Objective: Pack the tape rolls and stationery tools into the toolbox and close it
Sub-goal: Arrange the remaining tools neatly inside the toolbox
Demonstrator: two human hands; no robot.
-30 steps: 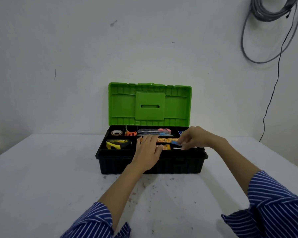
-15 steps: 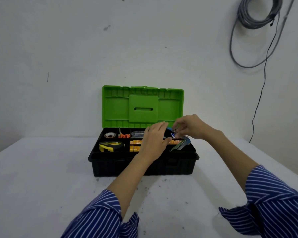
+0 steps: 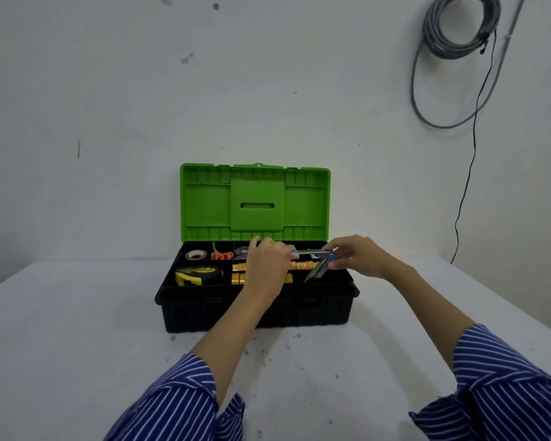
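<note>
Left hand (image 3: 268,265): fingers curled, pinching the near end of a slim blue-and-grey tool (image 3: 312,253), held level above the toolbox (image 3: 255,310) tray. Right hand (image 3: 355,256): fingers curled, gripping the tool's other end, where a second grey arm angles down towards the tray; exact type of tool cannot be told. Toolbox: black base on the white worktop (image 3: 77,329), green lid (image 3: 255,202) upright against the wall. Inside the toolbox, at its left: a tape roll (image 3: 194,255) in the rear compartment, orange-handled scissors (image 3: 220,254) just beside it, a yellow-and-black tape measure (image 3: 195,275) in front. Yellow items (image 3: 239,272) lie in the toolbox's centre, partly hidden by the left hand. Grey cable coil (image 3: 458,23) hangs on the wall, up and right of the toolbox.
</note>
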